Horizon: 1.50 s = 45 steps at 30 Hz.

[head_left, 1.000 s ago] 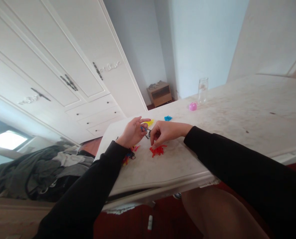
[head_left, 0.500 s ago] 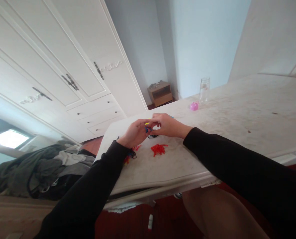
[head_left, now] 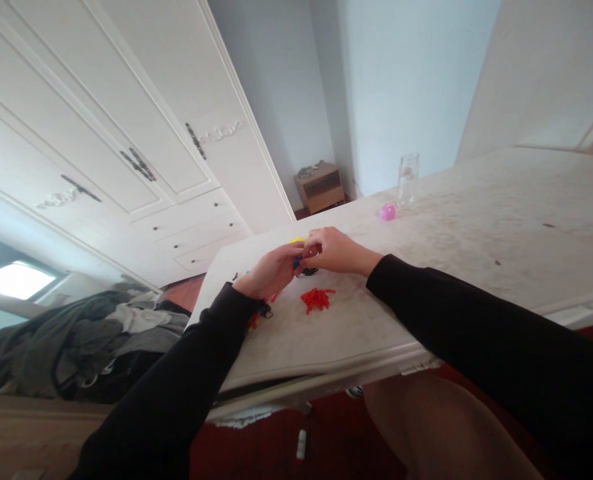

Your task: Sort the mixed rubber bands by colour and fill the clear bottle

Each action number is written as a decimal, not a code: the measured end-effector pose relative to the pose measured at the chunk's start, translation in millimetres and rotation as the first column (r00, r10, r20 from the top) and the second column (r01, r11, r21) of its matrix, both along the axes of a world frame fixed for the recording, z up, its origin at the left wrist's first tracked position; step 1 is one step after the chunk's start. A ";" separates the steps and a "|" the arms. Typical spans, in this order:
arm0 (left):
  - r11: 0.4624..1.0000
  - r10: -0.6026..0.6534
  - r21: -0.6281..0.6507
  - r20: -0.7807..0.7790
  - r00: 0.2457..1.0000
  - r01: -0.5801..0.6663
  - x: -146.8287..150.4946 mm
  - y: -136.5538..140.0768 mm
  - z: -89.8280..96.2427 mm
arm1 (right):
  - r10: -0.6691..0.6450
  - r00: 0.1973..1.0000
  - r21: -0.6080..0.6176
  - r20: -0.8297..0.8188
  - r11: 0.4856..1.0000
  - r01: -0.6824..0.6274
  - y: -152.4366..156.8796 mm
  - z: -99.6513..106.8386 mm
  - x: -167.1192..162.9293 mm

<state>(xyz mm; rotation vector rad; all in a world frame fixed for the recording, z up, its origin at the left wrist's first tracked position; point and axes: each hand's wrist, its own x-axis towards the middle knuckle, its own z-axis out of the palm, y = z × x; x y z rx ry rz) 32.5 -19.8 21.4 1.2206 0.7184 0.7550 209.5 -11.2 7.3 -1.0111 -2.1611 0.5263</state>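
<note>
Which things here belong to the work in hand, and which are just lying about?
Likely in the work:
small blue piece at the hands
heap of red plastic-looking strips
small yellow pieces
small black pieces

Apparently just lying about:
clear cylindrical jar
shiny pink rounded object
white, red-ended tube
grey fabric heap

Soft, hazy daylight, white glare at the window (head_left: 17, 280), dim floor (head_left: 251, 450), wide-angle stretch toward the edges.

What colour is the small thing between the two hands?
The small thing is blue; it shows best in the head view.
</note>
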 end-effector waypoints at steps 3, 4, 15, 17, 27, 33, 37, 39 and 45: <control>1.000 -0.013 0.008 0.006 1.000 0.013 -0.3 -0.9 0.1 | -0.017 1.000 0.034 0.004 0.999 0.017 0.9 0.1 0.5; 1.000 -0.021 0.014 0.008 1.000 0.021 -0.6 -0.9 -0.2 | -0.020 1.000 0.055 -0.006 0.998 0.020 1.1 0.1 0.6; 0.996 0.076 0.041 -0.058 0.995 -0.074 -3.4 4.0 -7.2 | -0.165 0.965 0.080 -0.202 0.980 0.184 6.4 3.0 3.6; 0.993 0.119 0.016 -0.066 0.991 -0.118 -5.4 5.7 -7.0 | -0.229 0.946 0.080 -0.229 0.964 0.253 8.4 7.8 10.0; 0.995 0.024 0.102 -0.051 0.998 -0.018 -11.0 5.5 -4.1 | 0.020 0.989 -0.084 0.143 0.996 -0.008 14.2 24.1 68.8; 0.946 -0.060 0.305 -0.175 0.983 0.112 -4.8 -1.5 -10.8 | -0.042 0.977 -0.038 0.207 0.998 0.051 14.6 19.3 68.0; 0.888 -0.102 0.401 -0.307 0.946 0.226 -0.3 -12.3 -9.0 | -0.071 0.979 0.005 0.194 0.997 0.071 13.0 18.9 62.8; 0.846 -0.126 0.440 -0.384 0.915 0.302 0.8 -17.8 -6.7 | -0.073 0.979 0.016 0.188 0.997 0.071 12.6 18.4 61.0; 0.757 -0.193 0.482 -0.481 0.856 0.441 0.1 -23.2 -4.0 | -0.093 0.980 0.053 0.174 0.995 0.085 11.9 18.6 57.8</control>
